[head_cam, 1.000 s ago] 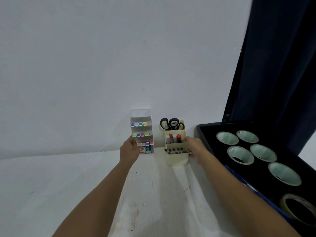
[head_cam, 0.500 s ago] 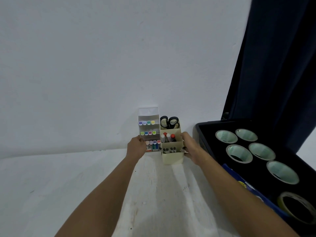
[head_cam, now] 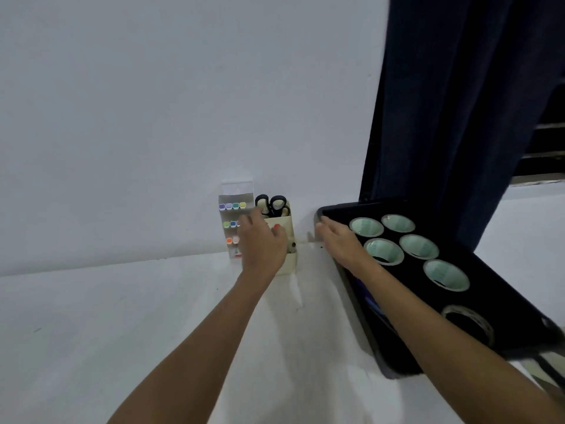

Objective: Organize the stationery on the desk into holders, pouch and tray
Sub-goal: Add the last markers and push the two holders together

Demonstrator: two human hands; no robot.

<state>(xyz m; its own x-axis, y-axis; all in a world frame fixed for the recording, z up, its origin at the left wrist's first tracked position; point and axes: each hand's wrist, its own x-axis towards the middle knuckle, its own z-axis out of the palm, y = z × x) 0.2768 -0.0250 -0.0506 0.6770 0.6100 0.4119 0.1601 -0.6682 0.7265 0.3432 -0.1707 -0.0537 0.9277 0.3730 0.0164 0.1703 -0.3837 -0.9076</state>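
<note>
While your loosely spread left hand [head_cam: 263, 243] covers the light, tippy cream plastic pen holder [head_cam: 286, 255], your flat, empty right hand [head_cam: 337, 240] meets the black tray's [head_cam: 333, 209] rigid far-left rim, its best hold.

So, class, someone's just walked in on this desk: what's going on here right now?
A person is tidying stationery against the wall. Their left hand reaches over the cream pen holder, which has scissors standing in it, right next to the clear marker rack. Their right hand, fingers straight, rests at the near corner of the black tray that holds the tape rolls. Neither hand plainly holds anything.
</note>
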